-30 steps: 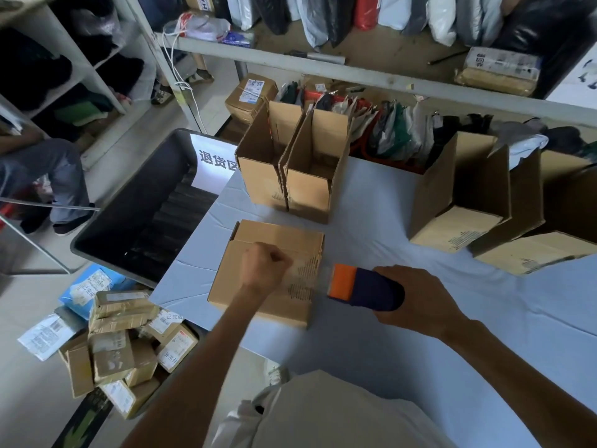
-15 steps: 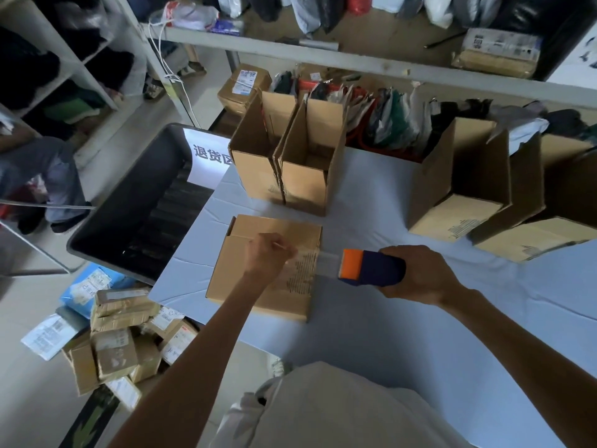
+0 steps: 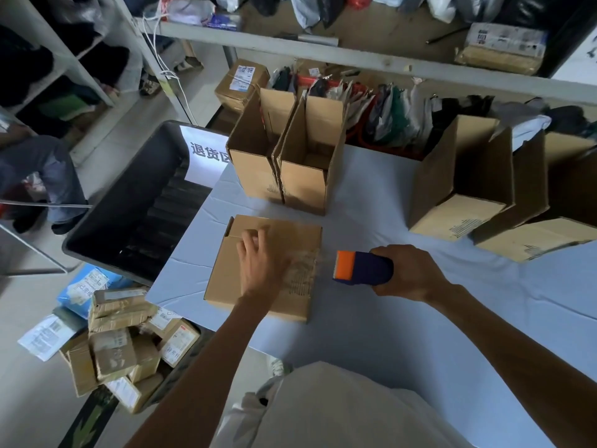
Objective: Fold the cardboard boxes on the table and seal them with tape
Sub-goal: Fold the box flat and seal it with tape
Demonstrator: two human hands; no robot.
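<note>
My left hand (image 3: 261,263) lies fingers spread flat on the light, crushable box (image 3: 265,266) at table (image 3: 387,334) nine o'clock; right hand (image 3: 410,273) clamps the tape dispenser (image 3: 361,266). I'd grip its stiff edges.

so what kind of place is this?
Likely a small parcel packing or returns room. Open cardboard boxes stand on the table, taped parcels are piled on the floor, and bagged goods fill the shelves. The right hand holds a tape dispenser.
</note>
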